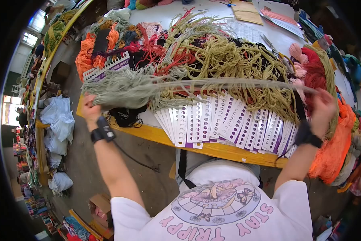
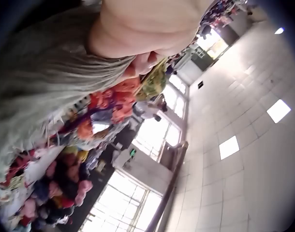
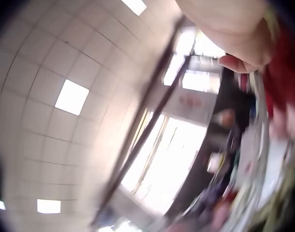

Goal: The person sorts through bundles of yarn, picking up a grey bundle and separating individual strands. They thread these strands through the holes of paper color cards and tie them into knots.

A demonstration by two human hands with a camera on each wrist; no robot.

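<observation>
My left hand (image 1: 91,110) grips a thick bundle of grey-green yarn (image 1: 120,87) at the table's left end. In the left wrist view the bundle's threads (image 2: 89,79) fan out from under the curled fingers. From this bundle a thin length of pale grey strands (image 1: 228,82) runs taut to the right, above the heap. Its far end is pinched in my right hand (image 1: 324,106), beside the dark red yarn (image 1: 315,72). Those strands (image 3: 261,130) also hang from the curled fingers in the right wrist view, which is blurred. Below them lies a tangled heap of olive yarn (image 1: 220,56).
White punched cards (image 1: 206,120) overlap in a row along the yellow table edge (image 1: 148,136). Scissors (image 1: 270,43) lie behind the heap at right. Orange yarn (image 1: 333,140) hangs over the right end; more orange yarn (image 1: 87,54) sits at left. White bags (image 1: 58,116) stand beyond the aisle.
</observation>
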